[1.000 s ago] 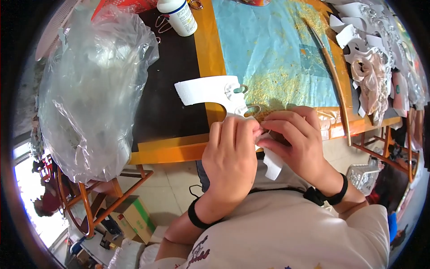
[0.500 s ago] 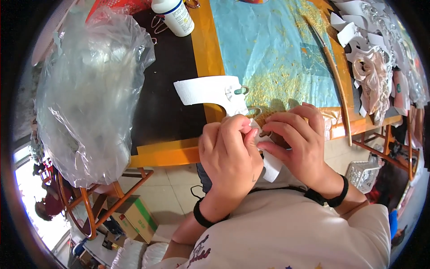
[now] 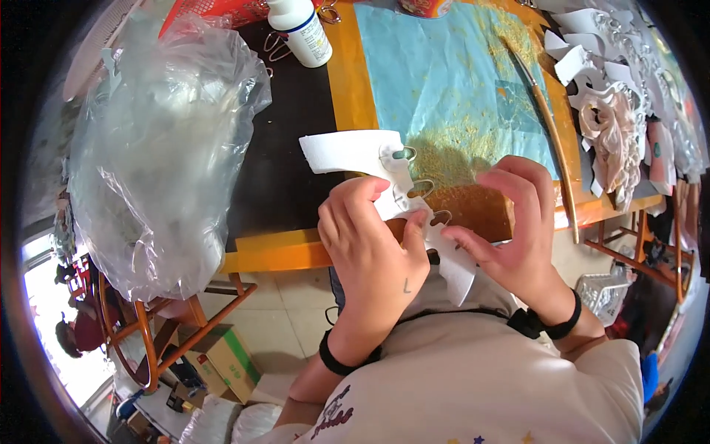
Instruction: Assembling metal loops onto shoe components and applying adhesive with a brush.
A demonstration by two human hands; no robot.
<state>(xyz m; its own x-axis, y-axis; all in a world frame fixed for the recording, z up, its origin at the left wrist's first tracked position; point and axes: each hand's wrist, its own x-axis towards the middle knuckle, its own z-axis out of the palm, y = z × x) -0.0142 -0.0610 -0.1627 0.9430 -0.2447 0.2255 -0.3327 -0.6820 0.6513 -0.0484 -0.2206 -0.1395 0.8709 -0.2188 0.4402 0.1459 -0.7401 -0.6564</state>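
Note:
A white curved strip [image 3: 351, 150], felt-like, lies across the table's near edge with several thin wire loops along its right side. One loop [image 3: 403, 154] carries a small green piece. My left hand [image 3: 377, 248] grips the strip's middle between thumb and fingers, its forefinger curled near the upper part. Below the hand, the strip's lower end hangs past the table edge in front of my shirt. My right hand [image 3: 514, 214] is open, thumb and fingers spread wide. Its thumb tip is close to the lowest wire loop [image 3: 442, 217]; whether it touches the strip I cannot tell.
Light-blue sheeting [image 3: 414, 74] strewn with yellow crumbs covers the table, edged with orange tape. A wooden-handled tool [image 3: 551, 126] lies at right, near a heap of white strips [image 3: 592, 66]. A large clear plastic bag [image 3: 163, 170] and white bottle [image 3: 302, 33] stand left.
My right fingers have spread and lifted away from the strip, where both hands were pinching together. The lowest wire loop now shows. My left hand still holds the strip.

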